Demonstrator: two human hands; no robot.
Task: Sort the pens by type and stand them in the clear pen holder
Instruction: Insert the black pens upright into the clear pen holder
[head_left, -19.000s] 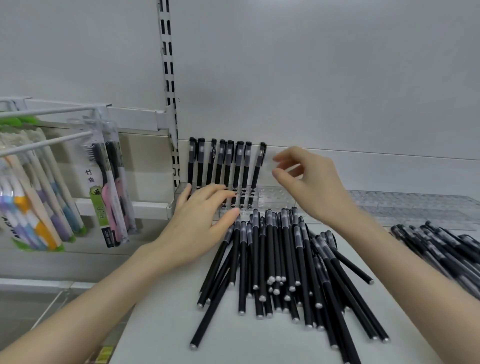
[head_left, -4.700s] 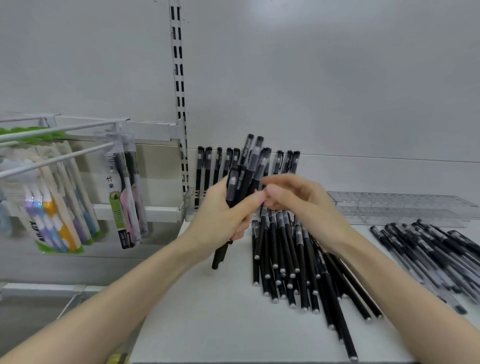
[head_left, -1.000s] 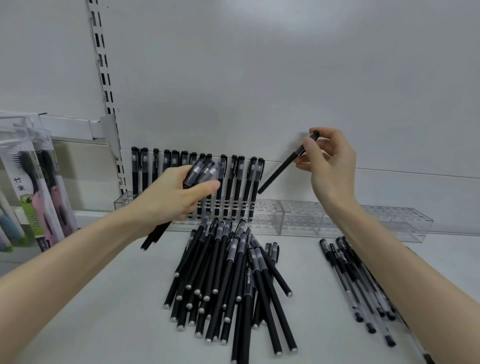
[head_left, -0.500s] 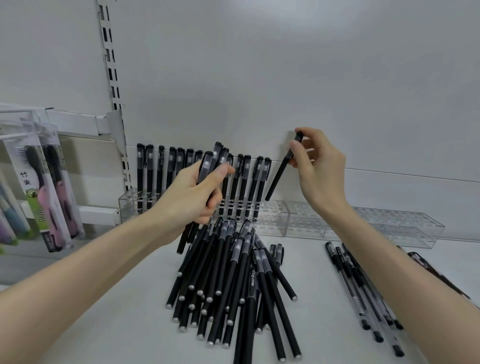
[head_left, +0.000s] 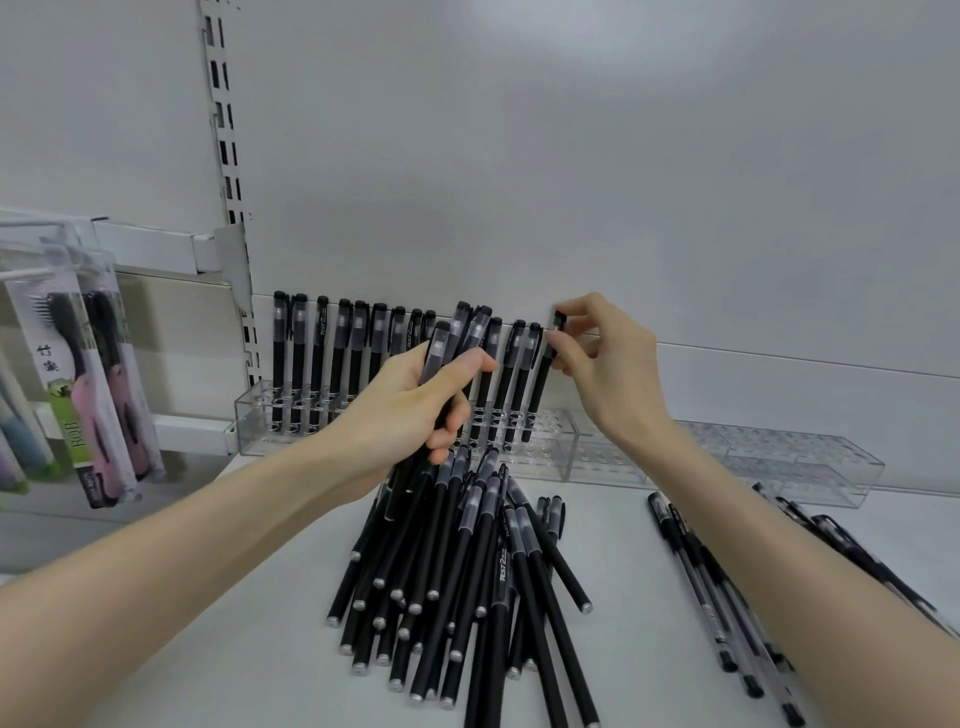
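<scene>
One pen (head_left: 543, 382) is going into the holder (head_left: 550, 453) at the back of the shelf. The right hand (head_left: 597, 358) is pinching its cap from above, wrist bent down, and likely needs to push it straight down into a hole. The left hand (head_left: 410, 410) is gripping a bunch (head_left: 457, 338) of pens, held upright. Many more pens are lying in a pile (head_left: 467, 577).

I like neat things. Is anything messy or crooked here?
Yes. The black pens lie in a crisscrossed heap on the shelf, not yet sorted. In the clear holder, the rightmost pens lean instead of standing straight.
</scene>
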